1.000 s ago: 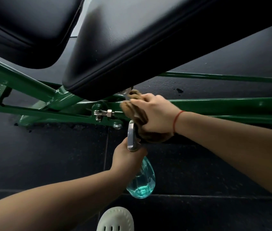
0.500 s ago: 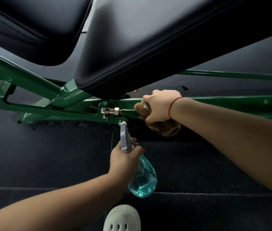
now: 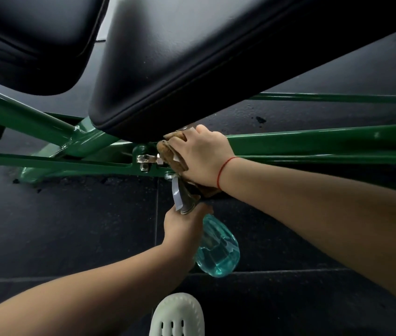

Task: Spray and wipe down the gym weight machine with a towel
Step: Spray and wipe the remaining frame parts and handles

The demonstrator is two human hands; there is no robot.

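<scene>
Well, the black seat pad (image 3: pixel 192 57) sits low over the green frame (image 3: pixel 313 144), so knuckles working beneath its lower edge could scrape. The left hand (image 3: pixel 182 229) grips the neck of the teal spray bottle (image 3: pixel 218 251), nozzle almost touching the other wrist; a squeeze now would likely wet skin, not steel. The right hand (image 3: pixel 201 158), fingers curled, presses the bunched brown towel (image 3: pixel 167 154) onto the frame's beam beside the pivot bolt (image 3: pixel 146 159), where loose cloth might snag.
</scene>
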